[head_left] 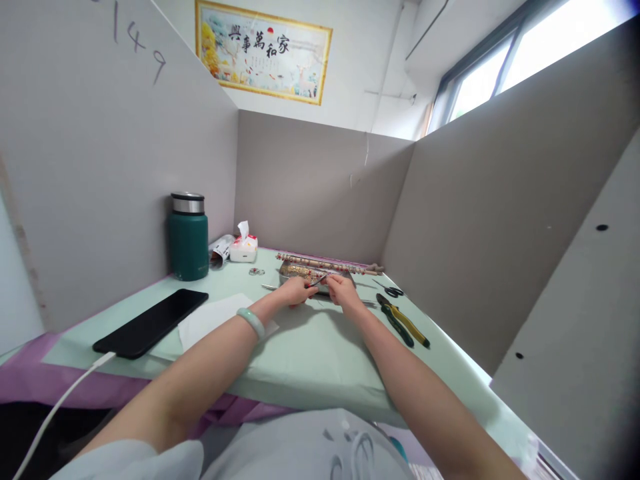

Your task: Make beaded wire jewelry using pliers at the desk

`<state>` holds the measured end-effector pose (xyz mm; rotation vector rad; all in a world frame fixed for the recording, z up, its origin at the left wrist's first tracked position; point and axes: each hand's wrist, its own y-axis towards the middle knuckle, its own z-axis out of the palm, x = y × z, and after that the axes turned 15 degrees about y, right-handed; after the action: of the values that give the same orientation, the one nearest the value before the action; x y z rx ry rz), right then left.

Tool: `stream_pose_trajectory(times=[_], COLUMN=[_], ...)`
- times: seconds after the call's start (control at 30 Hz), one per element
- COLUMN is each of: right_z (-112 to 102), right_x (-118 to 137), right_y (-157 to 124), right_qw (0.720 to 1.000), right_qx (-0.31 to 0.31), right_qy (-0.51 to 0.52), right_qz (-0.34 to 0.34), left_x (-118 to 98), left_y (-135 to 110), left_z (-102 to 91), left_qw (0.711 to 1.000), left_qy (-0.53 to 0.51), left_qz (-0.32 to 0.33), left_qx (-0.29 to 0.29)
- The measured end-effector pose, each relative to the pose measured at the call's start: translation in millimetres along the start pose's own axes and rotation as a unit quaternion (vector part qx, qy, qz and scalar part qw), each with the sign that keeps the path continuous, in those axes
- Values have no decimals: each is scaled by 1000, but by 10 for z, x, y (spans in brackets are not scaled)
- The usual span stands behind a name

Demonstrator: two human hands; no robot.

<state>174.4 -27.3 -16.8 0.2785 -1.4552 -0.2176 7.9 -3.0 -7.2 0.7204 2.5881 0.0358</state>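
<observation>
Hiding part of slim tool: left hand

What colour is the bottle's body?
The bottle's body is dark teal green, seen in the head view.

The tray lies between the phone, left, and pliers, right.

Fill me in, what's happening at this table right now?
A person is working with both hands over the table. The left hand seems to hold a slim tool, pointing toward the right hand, which is pinched; anything between its fingers is too small to make out. Just beyond the hands sits a tray of small bits. Pliers and scissors lie to the right.
</observation>
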Motion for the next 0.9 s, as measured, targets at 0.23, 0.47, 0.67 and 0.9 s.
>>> stream_pose_trajectory(times=[0.23, 0.47, 0.67, 0.9], right_z=[-12, 7, -1, -73], right_x=[162, 147, 182, 173], right_y=[-91, -99, -112, -72], right_qw=[996, 994, 978, 955], right_qx=[47, 46, 96, 115], right_qy=[78, 92, 150, 218], right_qz=[3, 38, 108, 162], left_x=[-30, 24, 54, 34], left_y=[-99, -40, -7, -21], left_z=[-142, -71, -36, -60], left_qw=[983, 987, 989, 996], left_qy=[-150, -136, -125, -54], left_qz=[57, 51, 66, 65], left_qx=[84, 66, 47, 17])
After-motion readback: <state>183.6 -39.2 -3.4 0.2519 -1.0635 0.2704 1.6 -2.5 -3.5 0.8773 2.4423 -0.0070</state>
